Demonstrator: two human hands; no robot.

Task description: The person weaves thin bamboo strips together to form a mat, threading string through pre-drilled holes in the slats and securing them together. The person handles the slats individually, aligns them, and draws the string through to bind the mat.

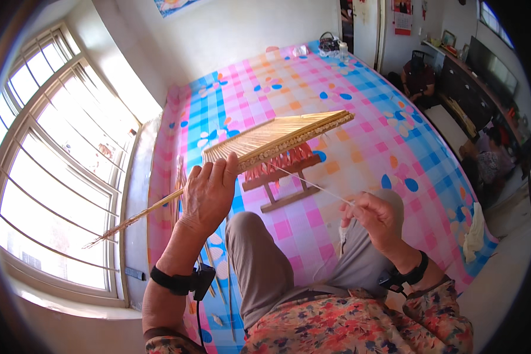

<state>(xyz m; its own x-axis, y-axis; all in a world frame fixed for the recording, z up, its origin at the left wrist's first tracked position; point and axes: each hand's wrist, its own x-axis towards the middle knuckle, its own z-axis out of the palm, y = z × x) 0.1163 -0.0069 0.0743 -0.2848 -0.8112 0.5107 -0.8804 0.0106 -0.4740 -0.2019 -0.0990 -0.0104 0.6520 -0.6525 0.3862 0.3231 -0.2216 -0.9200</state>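
My left hand [209, 189] is closed round the near left end of a flat panel of straw stalks [259, 134], holding it tilted above the bed. Along the panel's near edge the stalks make a thick bound rim. A thin bundle of stalks sticks out to the left past my fingers. A white thread [318, 187] runs taut from under the panel to my right hand [373, 219], which pinches it over my right knee. Below the panel stands a low wooden frame [283, 202] with reddish strips along its top, partly hidden by the panel.
A checked, flowered sheet [354, 159] covers the bed. Loose stalks [179, 189] lie near the barred window [59, 194]. At the far edge are a dark bag [328, 42] and a bottle [343, 51]. A pale cloth [474, 233] lies at right; two people sit beyond.
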